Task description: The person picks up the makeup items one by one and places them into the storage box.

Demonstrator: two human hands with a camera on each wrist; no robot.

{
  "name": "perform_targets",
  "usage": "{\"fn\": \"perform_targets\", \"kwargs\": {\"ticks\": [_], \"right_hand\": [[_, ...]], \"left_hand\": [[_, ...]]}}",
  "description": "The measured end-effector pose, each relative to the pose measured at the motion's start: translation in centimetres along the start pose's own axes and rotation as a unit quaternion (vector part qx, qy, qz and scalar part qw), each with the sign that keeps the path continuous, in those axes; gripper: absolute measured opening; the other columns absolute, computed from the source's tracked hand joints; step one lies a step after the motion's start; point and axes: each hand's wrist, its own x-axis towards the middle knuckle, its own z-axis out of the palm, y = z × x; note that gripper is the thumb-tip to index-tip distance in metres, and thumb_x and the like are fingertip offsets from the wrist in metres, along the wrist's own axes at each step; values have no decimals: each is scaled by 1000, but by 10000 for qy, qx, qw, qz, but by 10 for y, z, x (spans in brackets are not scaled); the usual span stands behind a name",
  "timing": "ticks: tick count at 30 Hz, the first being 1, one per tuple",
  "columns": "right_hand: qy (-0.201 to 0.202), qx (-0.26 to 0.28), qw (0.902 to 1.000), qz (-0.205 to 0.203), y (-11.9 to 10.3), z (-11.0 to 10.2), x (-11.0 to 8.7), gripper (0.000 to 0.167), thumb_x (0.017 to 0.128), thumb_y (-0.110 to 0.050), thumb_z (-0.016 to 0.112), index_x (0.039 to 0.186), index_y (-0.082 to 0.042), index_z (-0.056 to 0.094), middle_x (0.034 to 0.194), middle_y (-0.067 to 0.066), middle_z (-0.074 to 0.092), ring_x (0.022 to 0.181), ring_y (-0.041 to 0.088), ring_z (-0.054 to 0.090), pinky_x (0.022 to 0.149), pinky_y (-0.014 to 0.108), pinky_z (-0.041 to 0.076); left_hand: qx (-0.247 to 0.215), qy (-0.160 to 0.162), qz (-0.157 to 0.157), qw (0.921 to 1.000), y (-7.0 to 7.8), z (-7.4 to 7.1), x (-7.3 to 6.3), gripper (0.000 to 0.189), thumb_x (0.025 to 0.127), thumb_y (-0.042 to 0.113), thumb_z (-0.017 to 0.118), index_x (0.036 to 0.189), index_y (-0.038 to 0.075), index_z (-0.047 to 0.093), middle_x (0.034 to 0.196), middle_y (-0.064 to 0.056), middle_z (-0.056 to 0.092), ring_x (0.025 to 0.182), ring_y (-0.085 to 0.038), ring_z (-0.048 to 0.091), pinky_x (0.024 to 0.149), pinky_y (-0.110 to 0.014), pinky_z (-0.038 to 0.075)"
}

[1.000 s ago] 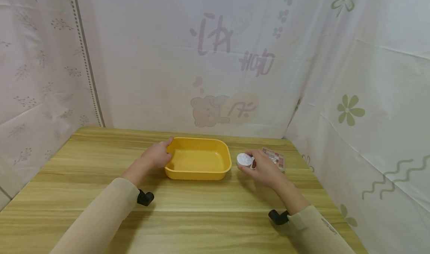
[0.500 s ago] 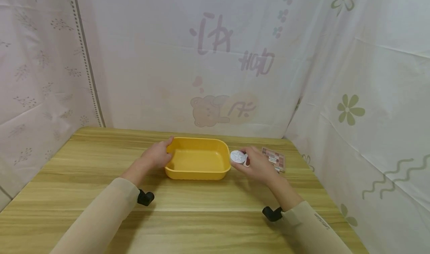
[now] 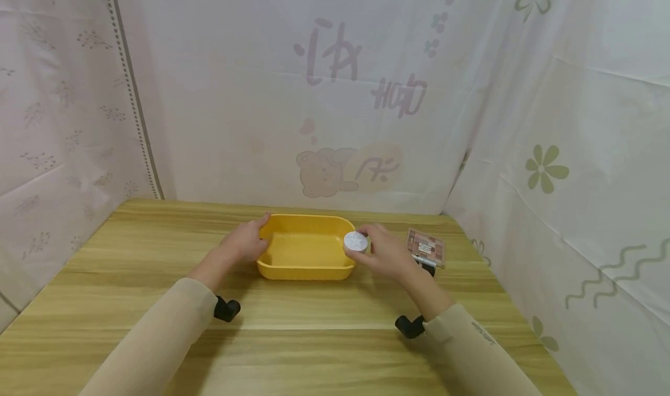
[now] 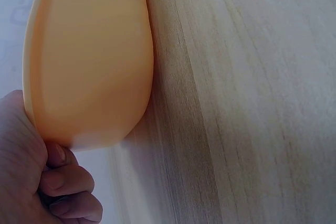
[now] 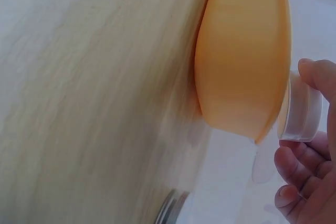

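Note:
A yellow rectangular tub (image 3: 309, 273) stands on the wooden table. My left hand (image 3: 243, 242) grips its left end, the thumb over the rim and fingers curled below, as the left wrist view of the tub (image 4: 94, 66) shows. My right hand (image 3: 387, 253) pinches a round cosmetic jar (image 3: 355, 242) between thumb and fingers. Its white lid bears a star pattern; the right wrist view shows clear sides and peach-coloured contents in the jar (image 5: 307, 108). The jar is held right at the tub's right rim, overlapping it in the head view. Nothing lies inside the tub.
Right of the tub lies an eyeshadow palette (image 3: 426, 243) with a grid of brownish pans. A silver-and-black item (image 3: 426, 263) sits at its front edge, partly behind my right hand. Pale printed curtains (image 3: 235, 122) enclose the table at the back and sides.
My right hand has carried the jar leftward from beside the palette to the tub's right rim, uncovering more of the palette. The left hand has stayed on the tub.

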Motion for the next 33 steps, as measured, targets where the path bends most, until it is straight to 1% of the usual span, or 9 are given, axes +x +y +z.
{"fn": "perform_targets", "kwargs": {"ticks": [2, 6, 9, 12, 16, 20, 24, 28, 33], "right_hand": [[-30, -21, 10000, 4, -1, 4, 3, 64, 98, -52, 80, 141, -7, 65, 130, 10, 68, 89, 18, 61, 76, 34, 53], [-3, -135, 9999, -89, -4, 11, 9, 65, 98, -52, 80, 140, -5, 65, 130, 11, 69, 102, 24, 66, 86, 42, 59], [32, -194, 9997, -161, -7, 15, 13, 65, 98, -52, 80, 140, -4, 65, 130, 11, 69, 107, 25, 66, 92, 44, 59], [44, -177, 9996, -219, -10, 18, 18, 66, 97, -51, 81, 140, -4, 65, 131, 11, 69, 111, 26, 66, 96, 45, 58], [20, -146, 9995, -273, -15, 22, 24, 66, 97, -51, 81, 142, -5, 65, 133, 11, 68, 115, 27, 65, 100, 46, 57], [42, -177, 9993, -338, -19, 27, 31, 64, 97, -52, 81, 140, -6, 66, 132, 10, 71, 122, 29, 63, 107, 50, 54], [50, -207, 9990, -391, -22, 32, 36, 63, 97, -52, 80, 139, -7, 66, 135, 9, 72, 128, 32, 61, 113, 53, 49], [3, -230, 9992, -329, -23, 36, 40, 63, 98, -52, 80, 140, -8, 66, 136, 8, 71, 129, 31, 60, 113, 52, 50], [-75, -183, 9996, -212, -22, 41, 43, 64, 98, -54, 79, 141, -9, 65, 137, 7, 70, 130, 31, 59, 113, 51, 50]], "left_hand": [[-9, 10, 2, 10000, 0, 0, 0, 74, 111, 23, 54, 177, 14, 20, 166, -30, 48, 63, -21, 46, 66, -37, 47], [-32, 29, -3, 10000, 0, 0, -1, 74, 111, 23, 54, 177, 15, 21, 166, -29, 48, 66, -23, 50, 67, -38, 48], [7, 59, 6, 10000, 0, 1, -1, 74, 111, 23, 54, 177, 15, 22, 166, -29, 49, 76, -24, 57, 71, -39, 49], [8, 70, 6, 10000, 0, 0, -1, 74, 111, 23, 54, 177, 15, 22, 166, -29, 48, 79, -26, 59, 71, -39, 49], [-67, 23, -38, 10000, -1, 0, -1, 75, 112, 23, 54, 178, 16, 19, 166, -29, 48, 63, -23, 48, 62, -37, 46], [-112, 15, -28, 9999, -2, 1, -1, 74, 112, 22, 53, 178, 15, 19, 159, -31, 56, 55, -17, 39, 56, -33, 44], [-162, 2, 1, 9999, -2, 2, -1, 74, 112, 22, 53, 178, 15, 19, 152, -32, 61, 53, -15, 36, 55, -32, 43], [-168, 16, 14, 9999, -1, 2, -2, 75, 111, 21, 54, 177, 14, 20, 162, -31, 53, 55, -17, 38, 56, -33, 43], [-96, 53, 6, 9999, 0, 1, -2, 75, 110, 22, 54, 177, 14, 21, 163, -30, 53, 58, -18, 40, 57, -34, 43]]}}
